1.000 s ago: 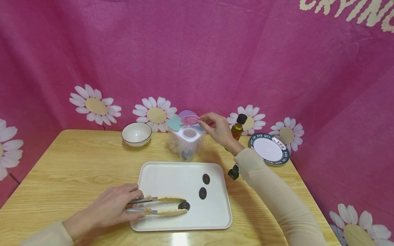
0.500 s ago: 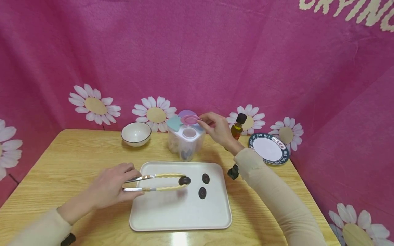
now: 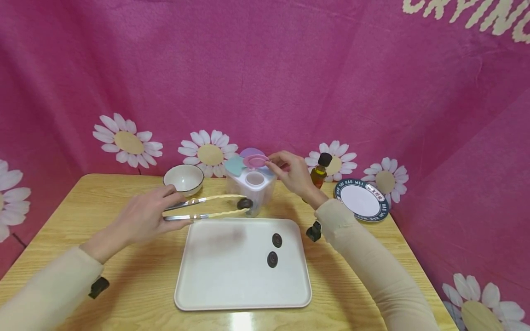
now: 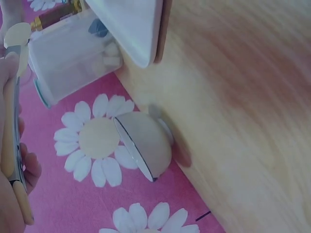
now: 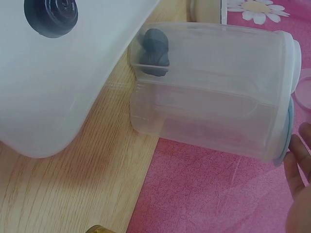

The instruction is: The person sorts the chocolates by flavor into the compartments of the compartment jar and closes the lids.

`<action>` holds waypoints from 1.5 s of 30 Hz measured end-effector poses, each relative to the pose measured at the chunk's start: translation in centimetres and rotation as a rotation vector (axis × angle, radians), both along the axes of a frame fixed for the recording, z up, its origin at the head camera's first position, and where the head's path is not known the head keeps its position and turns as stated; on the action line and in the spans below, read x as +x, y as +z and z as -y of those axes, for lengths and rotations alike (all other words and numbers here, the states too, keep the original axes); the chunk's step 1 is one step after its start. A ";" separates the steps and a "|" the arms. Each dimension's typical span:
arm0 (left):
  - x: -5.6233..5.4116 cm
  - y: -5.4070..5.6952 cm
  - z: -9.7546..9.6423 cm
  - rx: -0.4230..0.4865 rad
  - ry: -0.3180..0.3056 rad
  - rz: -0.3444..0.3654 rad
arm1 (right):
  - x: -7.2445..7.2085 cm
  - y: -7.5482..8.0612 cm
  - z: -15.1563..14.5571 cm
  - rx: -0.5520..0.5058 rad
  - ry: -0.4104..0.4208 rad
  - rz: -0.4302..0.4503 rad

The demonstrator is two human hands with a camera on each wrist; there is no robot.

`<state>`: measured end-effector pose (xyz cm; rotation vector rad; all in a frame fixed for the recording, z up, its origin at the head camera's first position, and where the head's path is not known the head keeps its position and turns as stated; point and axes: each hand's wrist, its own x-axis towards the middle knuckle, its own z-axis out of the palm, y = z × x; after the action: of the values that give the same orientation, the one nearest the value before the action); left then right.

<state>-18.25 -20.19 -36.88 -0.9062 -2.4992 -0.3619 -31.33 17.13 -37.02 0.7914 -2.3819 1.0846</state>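
Observation:
My left hand (image 3: 151, 212) grips a pair of tongs (image 3: 200, 216) with metal handles and cream tips. Between those tips sits a dark brown, round swirled piece (image 3: 245, 203), lifted in front of a clear storage container (image 3: 265, 195). With thumb and fingertips, my right hand (image 3: 293, 172) pinches the raised pink flap lid (image 3: 256, 161) on the container's top, leaving a round opening uncovered. Dark pieces (image 5: 154, 52) lie at the container's bottom in the right wrist view; pale pieces (image 4: 112, 54) show in another compartment in the left wrist view.
A white tray (image 3: 232, 285) bears two more dark swirled pieces (image 3: 272, 259). Around the container stand a white bowl (image 3: 184, 178), a dark-capped oil bottle (image 3: 319, 174) and a blue-rimmed plate (image 3: 361, 200). A pink cloth (image 3: 265, 73) hangs behind the table.
My left hand has raised the tongs and the dark piece off the tray and moved them away from me to the container's front. My right hand stays on the pink lid.

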 end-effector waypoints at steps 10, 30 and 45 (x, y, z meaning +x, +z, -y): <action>-2.8 1.1 -0.6 0.032 -0.039 -0.102 | -0.1 -0.1 -0.1 0.001 0.008 -0.020; -5.2 3.0 -2.5 -0.026 0.084 0.123 | -0.3 -0.2 -0.1 -0.002 0.012 -0.035; -4.1 3.4 -2.2 -0.017 0.117 0.193 | -0.2 -0.1 -0.1 -0.002 0.014 -0.023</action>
<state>-22.40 -17.96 -33.52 -0.7593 -2.7205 -0.4071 -31.57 17.24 -37.11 0.8165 -2.3596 1.0774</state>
